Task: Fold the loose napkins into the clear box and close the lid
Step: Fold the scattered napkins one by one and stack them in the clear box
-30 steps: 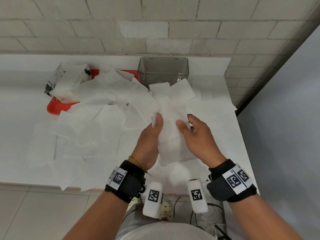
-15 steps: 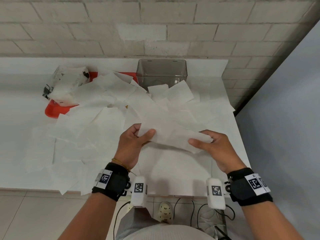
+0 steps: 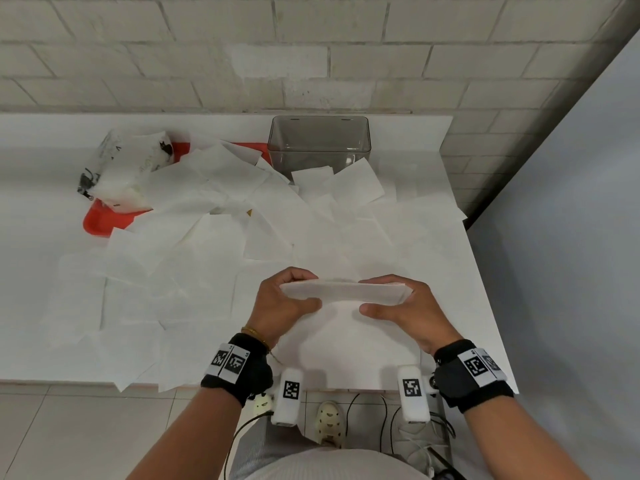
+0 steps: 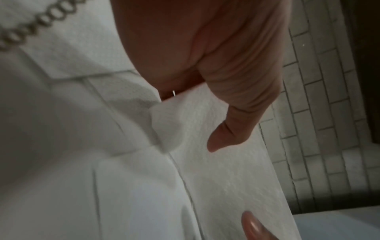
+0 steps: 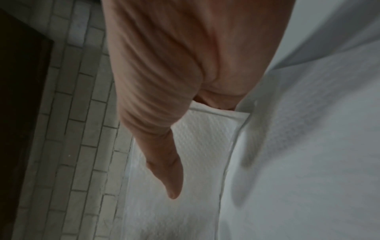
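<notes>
A white napkin (image 3: 343, 292), folded into a narrow flat strip, hangs level just above the table's near edge. My left hand (image 3: 287, 299) pinches its left end and my right hand (image 3: 398, 299) pinches its right end. In the left wrist view my thumb lies on the napkin (image 4: 216, 162); the right wrist view shows the same on the napkin (image 5: 205, 138). Several loose napkins (image 3: 194, 258) cover the white table (image 3: 27, 237). The clear box (image 3: 320, 142) stands empty and without a lid at the back by the wall.
A red tray (image 3: 100, 223) sits at the back left, half under napkins, with a plastic napkin pack (image 3: 128, 168) on it. The brick wall (image 3: 311, 53) runs behind the table. A grey panel (image 3: 571, 237) borders the table's right edge.
The hands moved apart and toward me, and the napkin went from an upright loose sheet to a flat folded strip stretched level between them.
</notes>
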